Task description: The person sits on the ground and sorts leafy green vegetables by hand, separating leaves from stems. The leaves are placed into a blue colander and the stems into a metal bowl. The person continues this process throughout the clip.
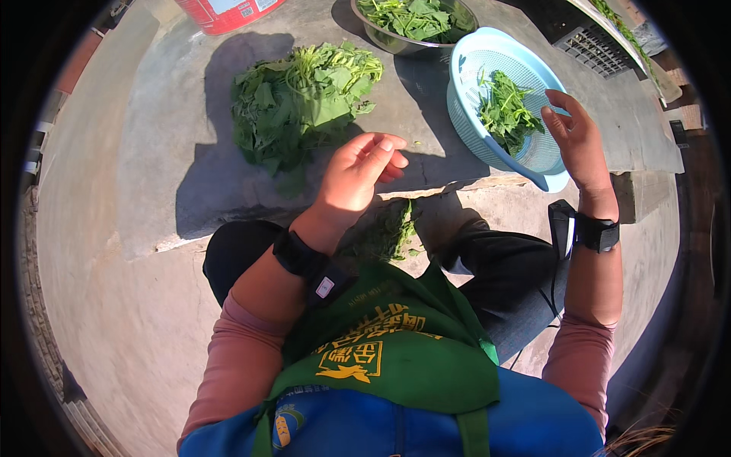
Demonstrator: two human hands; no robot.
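Observation:
My left hand [365, 168] is above the edge of the concrete slab, its fingers curled and the thumb against the index finger. Nothing shows in its grasp. Just beyond it lies a heap of leafy greens [308, 100] with pale cut stems. My right hand [574, 134] hovers at the right rim of a light blue plastic colander [465, 108], fingers apart and empty. Inside the colander rests a small bunch of greens [508, 111]. Whether the right hand touches the rim, I cannot tell.
A steel bowl [394, 41] of greens stands behind the colander. A red bucket [231, 17] is at the back left, a black plastic crate [597, 51] at the back right. Below the slab's edge, between my knees, lie more greens [394, 228].

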